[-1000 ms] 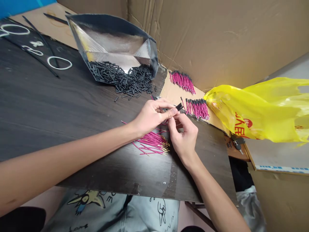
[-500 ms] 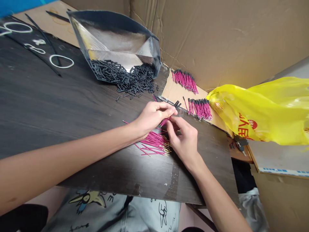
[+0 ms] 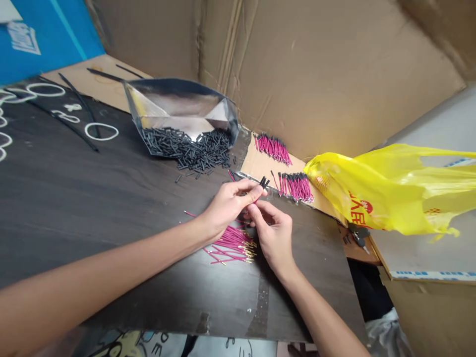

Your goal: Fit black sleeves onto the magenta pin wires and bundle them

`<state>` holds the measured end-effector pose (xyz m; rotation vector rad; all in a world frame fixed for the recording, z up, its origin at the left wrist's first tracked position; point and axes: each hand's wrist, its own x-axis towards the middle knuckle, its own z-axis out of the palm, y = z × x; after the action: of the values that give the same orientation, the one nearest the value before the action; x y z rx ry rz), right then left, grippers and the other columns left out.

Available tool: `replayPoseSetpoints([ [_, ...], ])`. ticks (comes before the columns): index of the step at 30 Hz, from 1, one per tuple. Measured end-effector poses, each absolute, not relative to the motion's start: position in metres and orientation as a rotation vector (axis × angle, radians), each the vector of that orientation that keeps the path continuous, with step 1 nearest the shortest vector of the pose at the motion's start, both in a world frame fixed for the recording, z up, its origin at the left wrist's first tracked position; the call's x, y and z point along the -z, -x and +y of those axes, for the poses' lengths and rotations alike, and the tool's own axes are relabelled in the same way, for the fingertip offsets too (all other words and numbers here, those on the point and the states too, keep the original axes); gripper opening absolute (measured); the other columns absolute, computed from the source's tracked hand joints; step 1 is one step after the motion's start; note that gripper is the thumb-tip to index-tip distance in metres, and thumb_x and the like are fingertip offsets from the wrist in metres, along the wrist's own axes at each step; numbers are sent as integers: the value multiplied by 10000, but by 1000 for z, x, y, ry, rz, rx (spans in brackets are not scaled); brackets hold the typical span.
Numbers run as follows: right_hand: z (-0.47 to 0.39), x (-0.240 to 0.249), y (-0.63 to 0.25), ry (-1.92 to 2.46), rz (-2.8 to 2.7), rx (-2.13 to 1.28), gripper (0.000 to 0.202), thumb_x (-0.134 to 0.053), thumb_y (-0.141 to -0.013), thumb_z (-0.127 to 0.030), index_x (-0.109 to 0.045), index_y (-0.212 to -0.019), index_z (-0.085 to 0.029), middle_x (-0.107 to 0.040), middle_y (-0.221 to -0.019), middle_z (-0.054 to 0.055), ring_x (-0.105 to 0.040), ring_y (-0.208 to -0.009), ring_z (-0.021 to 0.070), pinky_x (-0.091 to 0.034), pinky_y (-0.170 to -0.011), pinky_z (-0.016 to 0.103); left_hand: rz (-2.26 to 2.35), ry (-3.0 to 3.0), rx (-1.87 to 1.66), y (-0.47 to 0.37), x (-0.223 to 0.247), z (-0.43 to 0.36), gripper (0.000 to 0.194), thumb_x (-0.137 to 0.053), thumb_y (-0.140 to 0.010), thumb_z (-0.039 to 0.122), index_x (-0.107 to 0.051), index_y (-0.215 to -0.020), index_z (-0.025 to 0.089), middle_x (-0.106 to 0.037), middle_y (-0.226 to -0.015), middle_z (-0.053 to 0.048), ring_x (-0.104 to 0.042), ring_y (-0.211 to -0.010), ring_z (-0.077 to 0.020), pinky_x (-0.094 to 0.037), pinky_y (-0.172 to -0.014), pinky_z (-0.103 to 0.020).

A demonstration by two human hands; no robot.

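Well, pink wires (image 3: 235, 238) lie at seven o'clock on the bench (image 3: 111, 198); the left fingers (image 3: 251, 195) pinch short black pieces (image 3: 264, 182), the right fingers (image 3: 259, 220) seemingly a pink strand (image 3: 256, 202). A slackened left pinch could spill those pieces.

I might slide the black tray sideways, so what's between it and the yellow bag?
In the head view, a sliver of table, then cardboard holding an upper clump and a lower clump of pink wires, the lower right by the bag.
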<state>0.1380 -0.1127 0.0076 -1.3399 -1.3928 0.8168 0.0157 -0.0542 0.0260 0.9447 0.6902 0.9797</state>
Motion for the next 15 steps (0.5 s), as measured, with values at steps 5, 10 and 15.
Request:
replayPoseSetpoints([
  [5,-110,-8,-136,1315,-1293,-802,156,-673,-936,-341,-725,-972,-198,-746,-894,27,-692,-802,190,-541,-760,303,724,-956,-1041,-17,-22,-55,217,-760,-788,366,-707,-789,156,-647,-850,-31,-550,-761,-133,-438,-620,-232],
  [10,-108,-9,-138,1337,-1338,-779,178,-651,-952,-366,-699,-938,-195,-729,-863,29,-683,-779,192,-538,-743,302,774,-1010,-1098,-19,-17,-56,199,-733,-813,360,-727,-813,162,-676,-867,-53,-583,-806,-164,-457,-682,-261],
  [15,-107,-10,-132,1355,-1319,-827,240,-645,-949,-424,-707,-1010,-200,-717,-861,33,-674,-768,195,-539,-664,287,786,-966,-1135,-19,-18,-56,216,-749,-791,383,-722,-808,170,-658,-808,-36,-540,-674,-135,-410,-547,-238],
])
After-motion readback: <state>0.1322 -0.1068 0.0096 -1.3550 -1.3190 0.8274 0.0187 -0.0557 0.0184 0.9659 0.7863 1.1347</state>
